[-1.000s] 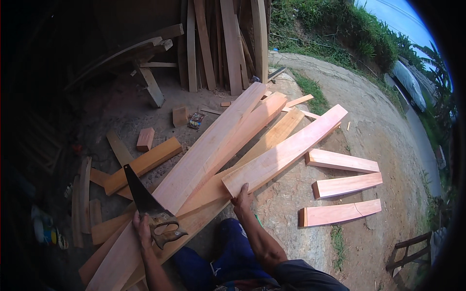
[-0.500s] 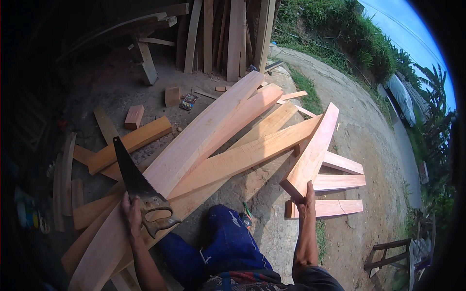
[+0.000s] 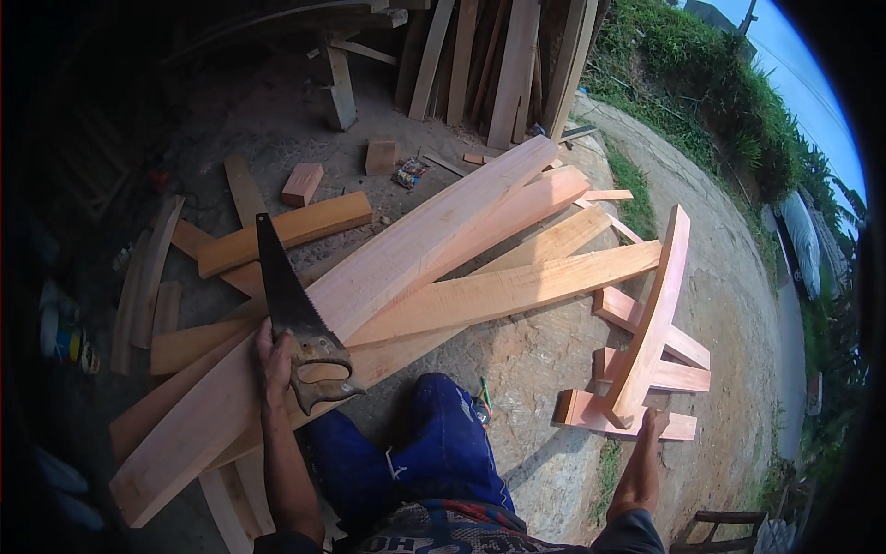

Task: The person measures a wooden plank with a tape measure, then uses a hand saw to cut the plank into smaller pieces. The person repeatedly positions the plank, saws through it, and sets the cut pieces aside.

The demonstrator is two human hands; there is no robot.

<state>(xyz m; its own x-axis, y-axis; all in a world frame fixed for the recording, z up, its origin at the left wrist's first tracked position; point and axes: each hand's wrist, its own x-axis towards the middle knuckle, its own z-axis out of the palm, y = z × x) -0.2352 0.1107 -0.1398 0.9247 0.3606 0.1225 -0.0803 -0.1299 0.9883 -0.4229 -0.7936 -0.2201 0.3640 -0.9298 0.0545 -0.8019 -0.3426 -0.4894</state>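
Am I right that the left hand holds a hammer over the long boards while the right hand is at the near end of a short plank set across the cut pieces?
Not quite. The head view shows the left hand holding a handsaw, not a hammer, over the long boards. The rest stands: the right hand is at the near end of the short plank set across the cut pieces.

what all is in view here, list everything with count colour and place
long planks: about four, pale pink-tan, fanned across centre
cut board: one, pinkish, tilted on edge at right
short boards: three, pinkish, on ground beneath it
handsaw: one, dark blade, wooden handle, left of centre
small blocks: two, tan, upper left
leaning planks: several, brown, top
left hand: grips the handsaw
right hand: at the cut board's lower end
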